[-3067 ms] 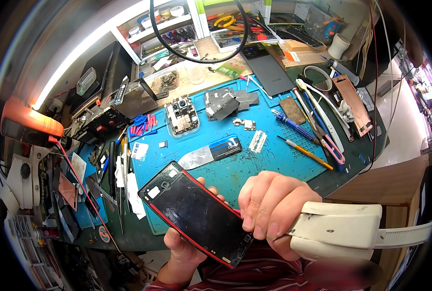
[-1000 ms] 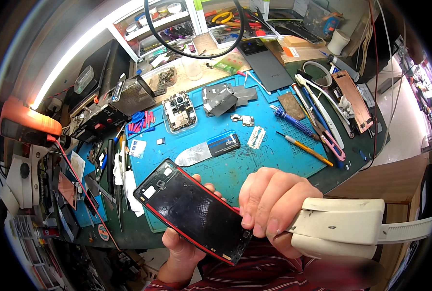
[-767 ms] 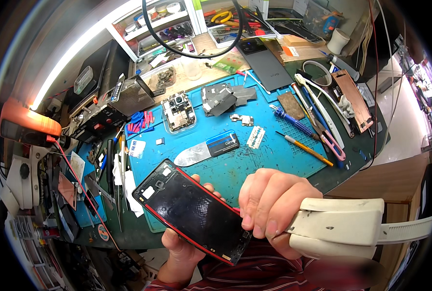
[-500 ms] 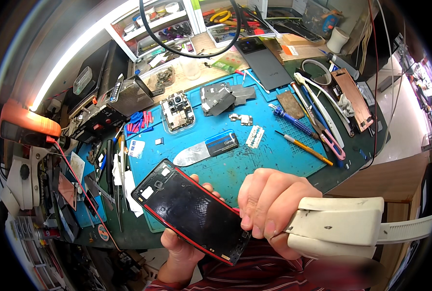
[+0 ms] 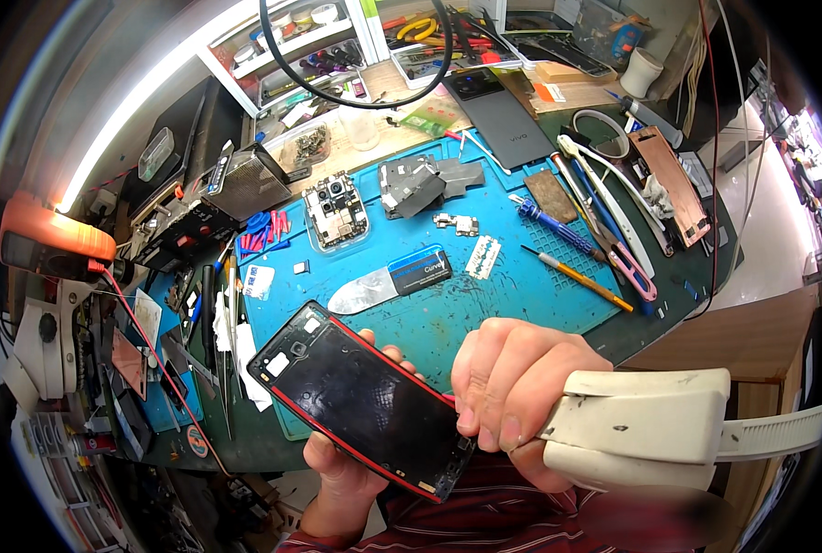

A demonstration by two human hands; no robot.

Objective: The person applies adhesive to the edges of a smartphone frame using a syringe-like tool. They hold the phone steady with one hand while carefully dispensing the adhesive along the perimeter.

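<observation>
My left hand [image 5: 337, 470] grips an opened black phone body [image 5: 360, 401] with red side edges, thumb at its lower edge and fingertips showing past the upper edge. My right hand [image 5: 512, 382] is curled at the phone's right end; what its fingers hold is hidden, though a bit of red shows beside them. A cream plastic device [image 5: 637, 424] with a ribbed strap lies against that hand and reaches rightward. Above the phone, a flat metal blade with a blue-and-black handle [image 5: 415, 272] lies on the blue mat [image 5: 484, 327].
On the mat are a phone mainboard in a clear case [image 5: 335, 207], black sheets [image 5: 409, 189], a razor blade [image 5: 483, 258] and tools [image 5: 577, 281]. A dark grey phone [image 5: 498, 120] lies behind. An orange meter [image 5: 56, 244] stands left; a black cable loop [image 5: 355, 97] hangs overhead.
The whole scene has drifted slightly up and left in the picture. The phone and both hands sit a little higher and further left; the grip looks the same.
</observation>
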